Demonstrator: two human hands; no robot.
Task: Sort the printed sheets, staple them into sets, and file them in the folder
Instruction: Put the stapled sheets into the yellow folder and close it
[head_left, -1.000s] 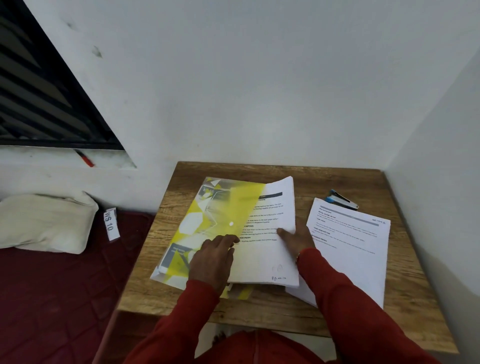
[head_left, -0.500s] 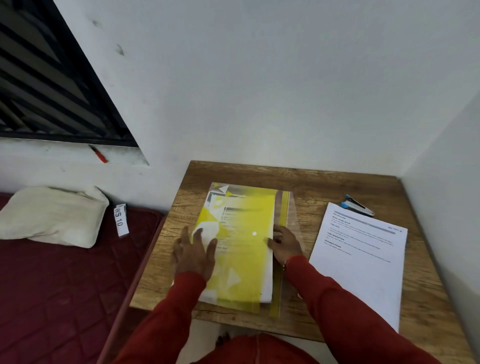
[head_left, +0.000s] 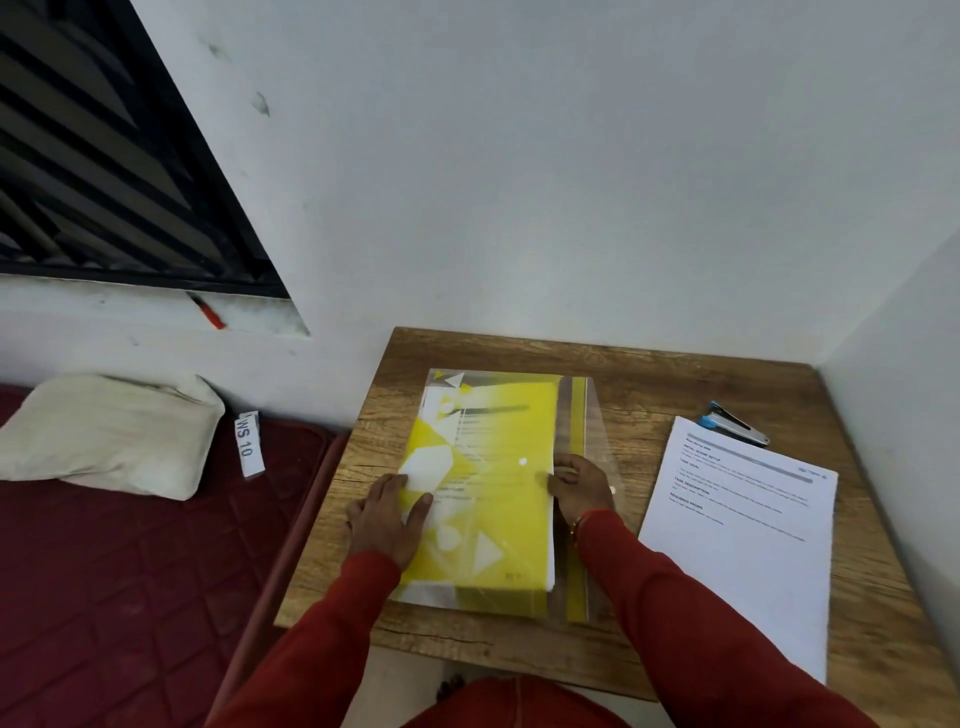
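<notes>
Yellow folder: thin translucent plastic, slippery, flexes (judged); sheets inside.
Location: on table, left of loose sheets.
Left hand: flat, pressing cover.
Right hand: fingers curled at open edge; best hold there.
Stapler: beyond loose sheets.

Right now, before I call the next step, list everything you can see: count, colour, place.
translucent yellow plastic folder: one, closed over white sheets, centre of table
loose printed white sheets: one stack, right of folder
blue and silver stapler: one, behind the loose sheets
wooden table: one, brown, in the wall corner
cream pillow: one, on dark red mattress
white WS 10 tag: one, by the pillow
red pen: one, on window ledge
left hand: flat on folder's left edge
right hand: at folder's right edge, grip unclear
</notes>
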